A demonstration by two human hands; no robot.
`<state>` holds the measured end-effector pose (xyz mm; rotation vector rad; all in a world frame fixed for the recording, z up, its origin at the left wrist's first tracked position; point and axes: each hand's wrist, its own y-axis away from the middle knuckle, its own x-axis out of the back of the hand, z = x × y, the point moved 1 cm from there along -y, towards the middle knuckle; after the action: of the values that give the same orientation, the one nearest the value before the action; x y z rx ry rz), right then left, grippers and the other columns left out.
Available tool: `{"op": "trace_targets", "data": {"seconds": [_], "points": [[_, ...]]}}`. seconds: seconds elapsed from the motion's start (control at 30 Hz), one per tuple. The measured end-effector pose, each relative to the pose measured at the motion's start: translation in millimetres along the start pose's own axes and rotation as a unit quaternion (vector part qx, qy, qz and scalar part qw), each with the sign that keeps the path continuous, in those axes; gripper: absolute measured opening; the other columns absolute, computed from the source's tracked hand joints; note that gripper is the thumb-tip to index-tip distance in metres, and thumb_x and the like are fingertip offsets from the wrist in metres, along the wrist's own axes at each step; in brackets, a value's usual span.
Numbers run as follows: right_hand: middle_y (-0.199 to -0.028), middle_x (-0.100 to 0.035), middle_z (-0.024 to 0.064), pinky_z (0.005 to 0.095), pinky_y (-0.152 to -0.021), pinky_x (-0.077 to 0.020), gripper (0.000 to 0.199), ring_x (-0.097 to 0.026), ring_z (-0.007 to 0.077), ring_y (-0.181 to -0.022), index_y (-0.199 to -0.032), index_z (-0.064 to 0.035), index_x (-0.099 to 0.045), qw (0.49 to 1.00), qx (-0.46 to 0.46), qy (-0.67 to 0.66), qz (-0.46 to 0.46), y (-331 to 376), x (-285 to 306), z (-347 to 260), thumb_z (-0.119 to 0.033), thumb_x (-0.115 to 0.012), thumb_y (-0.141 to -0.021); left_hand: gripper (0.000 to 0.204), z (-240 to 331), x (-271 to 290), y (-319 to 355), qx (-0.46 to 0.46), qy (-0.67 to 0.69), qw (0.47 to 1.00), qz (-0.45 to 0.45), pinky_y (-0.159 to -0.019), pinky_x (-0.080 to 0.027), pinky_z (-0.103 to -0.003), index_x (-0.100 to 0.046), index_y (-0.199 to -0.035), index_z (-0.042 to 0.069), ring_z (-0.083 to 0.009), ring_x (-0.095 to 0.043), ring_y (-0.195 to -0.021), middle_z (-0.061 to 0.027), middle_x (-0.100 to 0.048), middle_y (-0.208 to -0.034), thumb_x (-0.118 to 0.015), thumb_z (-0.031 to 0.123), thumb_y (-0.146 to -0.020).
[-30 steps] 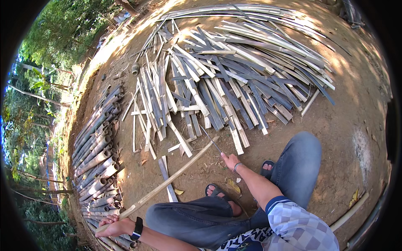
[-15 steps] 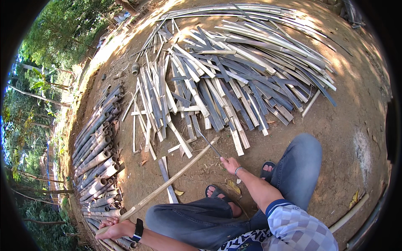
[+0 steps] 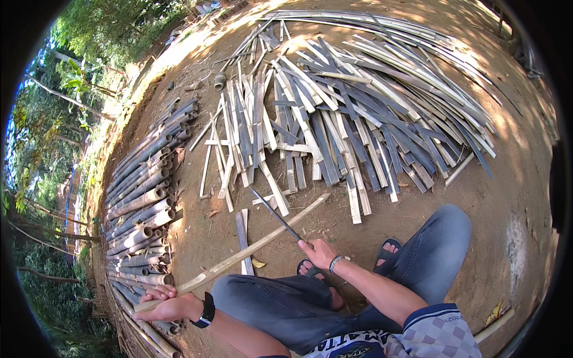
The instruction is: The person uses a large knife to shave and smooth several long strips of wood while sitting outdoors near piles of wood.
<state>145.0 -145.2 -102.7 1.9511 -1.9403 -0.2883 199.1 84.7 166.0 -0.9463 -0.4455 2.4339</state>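
Observation:
A long pale bamboo strip [image 3: 239,258] slants across my left knee, its far end near the ground. My left hand [image 3: 167,305] is closed around its near end at the lower left. In my right hand [image 3: 320,253], in front of my knees, the handle of a long, narrow knife [image 3: 273,212] is gripped. Its dark blade points away and to the left, crossing the strip in view nearer its far end. Whether blade and strip touch, I cannot tell. Beyond the strip lies a crossed pair of short bamboo pieces [image 3: 243,238] on the ground.
A big heap of split bamboo strips [image 3: 358,119] spreads over the dirt ahead. To the left, dark bamboo poles [image 3: 134,206] are stacked, their cut ends facing me. My sandalled feet [image 3: 388,253] are close by the knife hand. A pale pole [image 3: 495,326] lies at the lower right.
My right hand has come left and a little nearer me, and the knife blade has swung left across the strip. My left hand keeps its hold, slightly shifted. The whole view has turned somewhat.

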Motion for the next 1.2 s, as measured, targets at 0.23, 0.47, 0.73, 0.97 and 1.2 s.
{"op": "trace_targets", "data": {"seconds": [0.23, 0.47, 0.73, 0.97, 1.2], "points": [[-0.075, -0.063, 0.0282, 0.0513, -0.071, -0.0487, 0.061, -0.063, 0.0454, -0.080, -0.085, 0.0025, -0.065, 0.984, 0.164, 0.073, 0.017, 74, -50, -17, -0.055, -0.044, -0.094, 0.057, 11, 8, 15, -0.011, 0.023, 1.000, -0.004, -0.033, -0.024, -0.020, -0.043, -0.075, 0.010, -0.0082, -0.030, -0.038, 0.0004, -0.032, -0.051, -0.034, 0.062, -0.096], [-0.067, -0.066, 0.0131, 0.0390, -0.063, -0.0481, 0.056, -0.065, 0.0269, -0.064, -0.075, 0.0033, -0.061, 0.999, 0.021, -0.001, 0.042, 34, -42, -4, -0.044, -0.042, -0.098, 0.054, 3, 25, 9, 0.010, 0.020, 0.999, 0.041, -0.039, -0.031, -0.017, -0.044, -0.069, 0.013, -0.0077, -0.037, -0.041, 0.0007, -0.039, -0.054, -0.044, 0.062, -0.093], [-0.070, -0.062, 0.0261, 0.0462, -0.066, -0.0483, 0.060, -0.063, 0.0416, -0.073, -0.082, 0.0036, -0.066, 0.999, 0.047, -0.004, -0.014, 59, -17, -16, -0.051, -0.045, -0.095, 0.050, 29, 17, 24, 0.117, 0.058, 0.991, -0.002, -0.049, -0.042, -0.021, -0.052, -0.071, 0.011, -0.0095, -0.049, -0.051, 0.0003, -0.045, -0.057, -0.050, 0.056, -0.093], [-0.069, -0.062, 0.0247, 0.0473, -0.069, -0.0487, 0.062, -0.064, 0.0423, -0.075, -0.080, 0.0065, -0.063, 0.984, 0.169, 0.051, -0.039, 102, -11, -56, -0.049, -0.042, -0.097, 0.058, 45, 44, 36, 0.205, 0.163, 0.953, -0.155, -0.065, -0.047, -0.029, -0.052, -0.072, 0.008, -0.0130, -0.050, -0.060, -0.0003, -0.044, -0.064, -0.041, 0.060, -0.094], [-0.068, -0.061, 0.0240, 0.0449, -0.075, -0.0475, 0.059, -0.062, 0.0439, -0.077, -0.074, 0.0045, -0.062, 0.990, 0.061, 0.028, -0.124, 103, 2, -60, -0.045, -0.042, -0.098, 0.054, 52, 70, 43, 0.216, 0.217, 0.921, -0.240, -0.065, -0.041, -0.028, -0.043, -0.068, 0.009, -0.0144, -0.044, -0.058, -0.0020, -0.041, -0.063, -0.042, 0.055, -0.097]]}}
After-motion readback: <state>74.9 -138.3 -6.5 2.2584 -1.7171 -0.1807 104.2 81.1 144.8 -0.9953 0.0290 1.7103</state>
